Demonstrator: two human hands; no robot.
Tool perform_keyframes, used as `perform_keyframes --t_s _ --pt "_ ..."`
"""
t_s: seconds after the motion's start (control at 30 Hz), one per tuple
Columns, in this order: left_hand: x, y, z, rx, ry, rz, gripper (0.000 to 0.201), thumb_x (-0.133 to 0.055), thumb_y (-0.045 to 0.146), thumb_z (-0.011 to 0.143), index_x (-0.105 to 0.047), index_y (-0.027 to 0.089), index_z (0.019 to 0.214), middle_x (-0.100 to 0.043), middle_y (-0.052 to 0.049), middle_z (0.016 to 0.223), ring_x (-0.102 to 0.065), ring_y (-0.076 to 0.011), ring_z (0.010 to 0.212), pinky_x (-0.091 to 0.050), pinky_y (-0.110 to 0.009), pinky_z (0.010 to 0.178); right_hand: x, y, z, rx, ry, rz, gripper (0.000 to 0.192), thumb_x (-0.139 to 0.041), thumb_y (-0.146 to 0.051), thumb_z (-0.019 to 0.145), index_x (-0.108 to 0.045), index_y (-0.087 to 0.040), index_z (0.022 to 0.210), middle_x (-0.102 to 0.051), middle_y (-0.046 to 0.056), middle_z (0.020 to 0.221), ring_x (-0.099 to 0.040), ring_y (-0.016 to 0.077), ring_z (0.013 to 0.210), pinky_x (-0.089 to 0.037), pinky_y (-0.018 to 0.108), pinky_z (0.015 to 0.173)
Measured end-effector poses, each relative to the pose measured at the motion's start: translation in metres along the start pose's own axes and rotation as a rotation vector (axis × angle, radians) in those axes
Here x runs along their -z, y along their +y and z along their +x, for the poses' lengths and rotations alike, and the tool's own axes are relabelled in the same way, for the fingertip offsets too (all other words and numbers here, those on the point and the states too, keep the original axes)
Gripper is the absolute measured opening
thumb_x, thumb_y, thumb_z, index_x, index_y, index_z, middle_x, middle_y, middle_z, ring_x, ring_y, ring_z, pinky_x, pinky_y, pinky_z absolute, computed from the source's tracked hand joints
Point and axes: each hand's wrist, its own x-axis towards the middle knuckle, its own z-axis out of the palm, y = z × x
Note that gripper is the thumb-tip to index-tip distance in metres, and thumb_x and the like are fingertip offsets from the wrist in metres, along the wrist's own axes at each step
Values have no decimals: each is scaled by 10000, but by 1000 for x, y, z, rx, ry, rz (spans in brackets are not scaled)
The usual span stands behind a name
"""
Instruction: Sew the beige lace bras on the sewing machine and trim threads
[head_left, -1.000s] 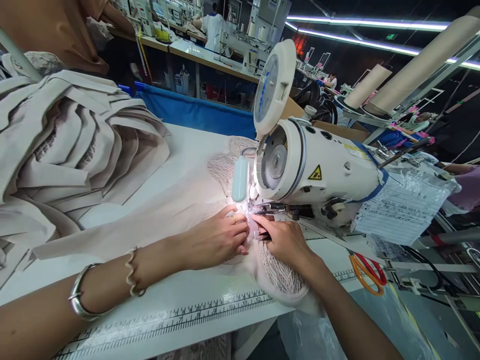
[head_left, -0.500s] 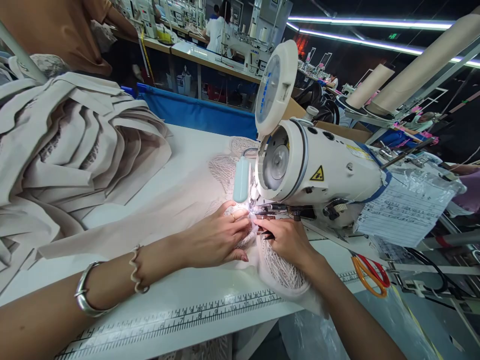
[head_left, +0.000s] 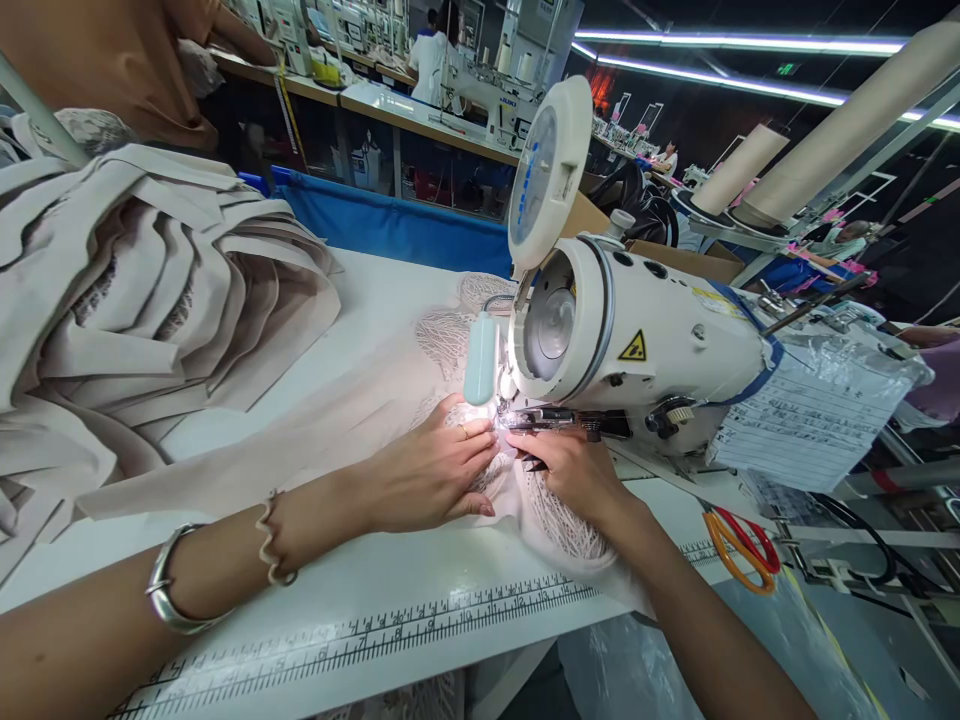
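A white sewing machine (head_left: 645, 345) stands on the white table (head_left: 390, 590), its lamp lighting the needle area. Pale beige lace fabric (head_left: 559, 525) lies under the presser foot and spills toward the table's front edge. My left hand (head_left: 431, 470) lies flat on the fabric just left of the needle, fingers spread, with a ring on one finger. My right hand (head_left: 570, 475) presses the fabric just right of the needle, fingertips close to the foot. The two hands almost touch. Bracelets sit on my left forearm.
A pile of folded beige fabric pieces (head_left: 127, 290) fills the table's left side. Orange-handled scissors (head_left: 739, 545) lie at the right by the machine base. A printed ruler (head_left: 360, 630) runs along the front edge. A paper sheet in plastic (head_left: 802, 410) hangs on the machine. Other people work behind.
Both hands have slid a little away from me toward the needle with the lace fabric; the fabric's front fold has drawn slightly further onto the table.
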Motion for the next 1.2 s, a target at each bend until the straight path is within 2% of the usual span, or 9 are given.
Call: perform_keyframes --t_s 0.17,0.23,0.3,0.37,0.43,0.53,0.67,0.87,1.2 --pt "-3 -2 0 11 -3 21 515 -275 498 1070 -633 150 1195 -696 -153 1127 -612 -316 1063 -321 -537 999 6 -2 -1 -18 -13 -116 494 -407 -64 923 -715 -290 1237 -781 16 905 -671 186 823 -456 282 723" --pt "-3 -1 1 28 9 42 512 -289 502 1067 -643 146 1168 -689 -160 1132 -599 -324 1073 -328 -543 993 8 -2 -6 -38 16 -124 396 -466 -115 940 -713 -276 1205 -782 17 931 -673 184 795 -428 282 675" --pt "-3 2 2 37 19 49 530 -284 510 1066 -652 135 1140 -677 -164 1156 -579 -331 1098 -320 -555 1007 9 -1 -14 -67 50 -107 235 -607 -250 921 -708 -242 1133 -781 21 910 -669 195 744 -406 288 638" --pt "-3 4 3 40 20 35 536 -272 499 1071 -661 132 1104 -670 -154 1159 -569 -323 1103 -299 -566 1035 7 1 -22 -60 67 -78 218 -700 -342 872 -692 -215 1049 -765 14 818 -647 194 672 -384 286 607" --pt "-4 6 4 44 13 11 529 -267 482 1076 -665 134 1078 -680 -131 1090 -585 -296 1039 -278 -571 1057 4 3 -30 14 112 -75 162 -654 -250 893 -682 -204 1046 -735 1 740 -618 176 631 -363 278 600" --pt "-4 7 3 44 22 -7 504 -274 465 1078 -647 128 1117 -685 -105 973 -602 -262 917 -289 -563 1044 0 4 -35 192 240 -112 424 -470 -11 864 -695 -219 1156 -678 -17 683 -558 143 597 -334 268 601" --pt "-4 6 2 26 31 39 454 -312 441 1073 -650 142 1128 -682 -111 965 -608 -263 894 -316 -549 1005 -1 3 -32 308 321 -146 576 -405 64 767 -747 -236 1121 -564 -32 589 -460 138 545 -300 274 576" --pt "-7 1 2 22 54 26 520 -275 489 1074 -660 140 1079 -686 -153 1151 -593 -318 1083 -301 -561 1022 -2 6 -23 287 321 -159 576 -427 51 719 -777 -254 1060 -551 -38 574 -439 128 522 -291 272 558" --pt "-2 -4 5 78 9 8 488 -320 494 1065 -617 137 1212 -684 -160 1186 -592 -337 1131 -276 -610 1037 -2 7 -10 106 139 -137 605 -466 30 767 -744 -308 1185 -719 -22 750 -615 149 704 -383 252 621"
